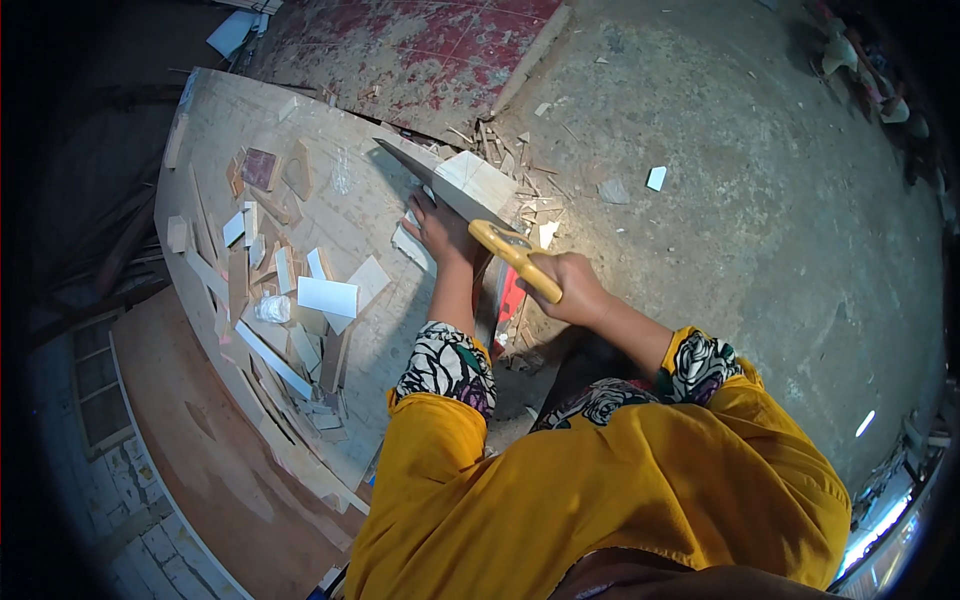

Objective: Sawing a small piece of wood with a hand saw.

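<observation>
My right hand (570, 290) is wrapped round the yellow handle (545, 283) of a handsaw. Its grey blade (450, 200) runs up and left across the worktable (350, 195). My left hand (442, 230) bears down on a white-faced piece of board (410, 245), close to the left side of the blade. Those fingers are apart and bent over the piece, though part of their grip is hidden. Just beyond the blade, at the table's edge, sits a pale wooden block (478, 180). Whether the teeth touch wood cannot be made out.
Wood and white board offcuts (328, 296) lie heaped on the table's left side, with a crumpled white wad (272, 308) among them. A red, dusty panel (400, 50) is at the back. Wood scraps litter the concrete floor (720, 130); something red (508, 295) shows below the saw.
</observation>
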Demonstrator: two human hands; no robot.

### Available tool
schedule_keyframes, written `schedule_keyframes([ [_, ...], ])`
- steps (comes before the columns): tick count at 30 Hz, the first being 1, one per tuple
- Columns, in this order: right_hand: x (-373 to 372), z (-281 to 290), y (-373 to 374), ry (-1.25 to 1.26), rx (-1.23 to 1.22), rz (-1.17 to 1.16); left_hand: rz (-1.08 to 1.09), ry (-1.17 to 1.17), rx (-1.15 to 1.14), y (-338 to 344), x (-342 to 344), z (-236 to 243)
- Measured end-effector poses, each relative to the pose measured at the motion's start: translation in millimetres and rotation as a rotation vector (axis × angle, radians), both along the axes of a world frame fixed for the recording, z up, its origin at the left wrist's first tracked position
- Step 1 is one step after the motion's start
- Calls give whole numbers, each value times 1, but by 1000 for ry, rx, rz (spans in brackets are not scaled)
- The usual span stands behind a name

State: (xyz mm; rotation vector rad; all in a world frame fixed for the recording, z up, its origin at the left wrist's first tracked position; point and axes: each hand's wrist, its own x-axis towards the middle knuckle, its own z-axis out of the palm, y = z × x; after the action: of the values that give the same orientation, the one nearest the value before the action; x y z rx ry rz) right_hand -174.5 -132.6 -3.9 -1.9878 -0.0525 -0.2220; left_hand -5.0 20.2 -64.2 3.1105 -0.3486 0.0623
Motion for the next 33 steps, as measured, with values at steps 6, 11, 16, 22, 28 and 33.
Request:
schedule_keyframes([
  [6,-53,14,-5,85,134,3,83,-8,90,28,10,-21],
  [11,-11,-2,-11,125,120,-19,44,37,-32,2,8,-3],
  [16,-16,-15,-2,94,17,41,23,12,29,20,12,-19],
  [22,-53,-17,-3,24,116,-5,5,-158,341,30,10,-29],
  [28,-36,-14,-4,-10,-51,0,54,25,-19,7,8,2],
  [33,-77,-14,-29,61,161,28,99,-76,122,6,8,2],
])
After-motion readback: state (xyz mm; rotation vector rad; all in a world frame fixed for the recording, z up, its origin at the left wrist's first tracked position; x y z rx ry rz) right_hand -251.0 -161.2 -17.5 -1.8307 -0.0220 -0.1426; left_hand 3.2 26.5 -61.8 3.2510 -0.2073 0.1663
